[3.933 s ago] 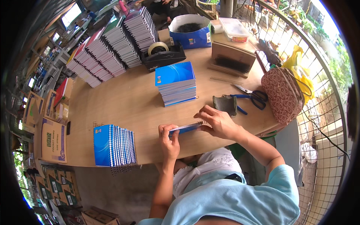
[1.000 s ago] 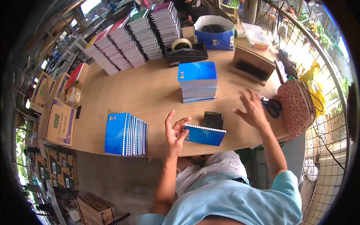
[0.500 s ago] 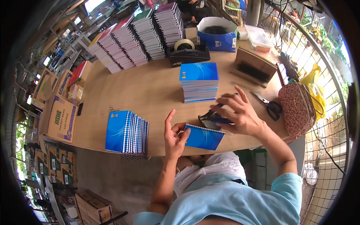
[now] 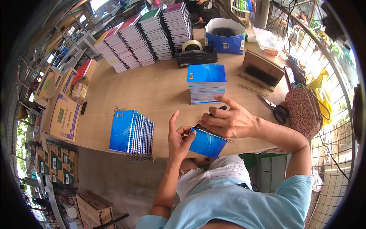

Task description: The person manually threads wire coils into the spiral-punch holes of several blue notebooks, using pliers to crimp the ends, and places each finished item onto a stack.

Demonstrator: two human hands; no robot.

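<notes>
Left hand [image 4: 178,143]: pinching the upper left corner of a blue notebook [image 4: 209,144], index finger raised.
Right hand [image 4: 228,121]: curled around a dark tool [image 4: 222,108], mostly hidden, by the spiral edge.
Held notebook: near edge of the surface [image 4: 164,91], coil end poking out at right.
Blue stacks: one [image 4: 207,84] beyond the hands, another [image 4: 127,131] at left.
Scissors [image 4: 281,113]: right, beside a patterned pouch [image 4: 304,112].

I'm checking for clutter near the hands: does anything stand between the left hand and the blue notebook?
Nothing visible does: the left hand grips the blue notebook directly by its left end. The right hand, holding a dark tool, is at the notebook's wired upper edge, not between them.
</notes>
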